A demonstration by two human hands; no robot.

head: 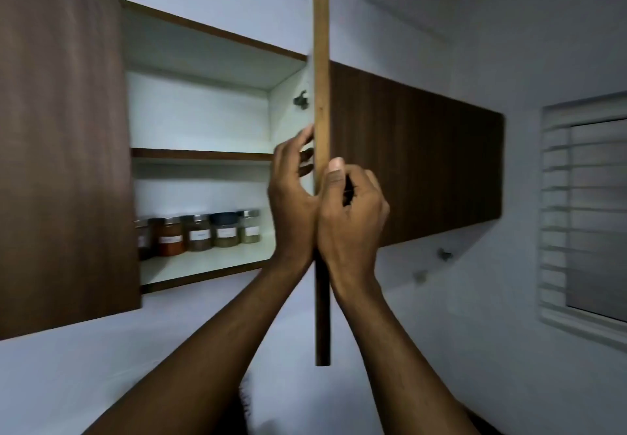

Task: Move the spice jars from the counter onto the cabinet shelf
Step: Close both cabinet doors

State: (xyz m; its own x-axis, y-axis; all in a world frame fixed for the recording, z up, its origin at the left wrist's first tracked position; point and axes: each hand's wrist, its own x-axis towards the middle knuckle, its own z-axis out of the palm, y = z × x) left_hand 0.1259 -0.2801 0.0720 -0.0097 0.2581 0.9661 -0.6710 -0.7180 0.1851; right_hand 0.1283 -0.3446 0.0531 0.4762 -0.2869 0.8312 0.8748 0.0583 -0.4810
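Observation:
Several spice jars with white labels stand in a row on the bottom shelf of the open wall cabinet. The cabinet's right door is swung out edge-on toward me. My left hand is on the door's inner side, its fingers curled toward the edge. My right hand grips the door's edge from the outer side, thumb pressed along the wood. Neither hand holds a jar.
The left cabinet door stands open at the left. A middle shelf carries nothing visible. Closed dark wood cabinets run to the right. A window with louvres is at the far right.

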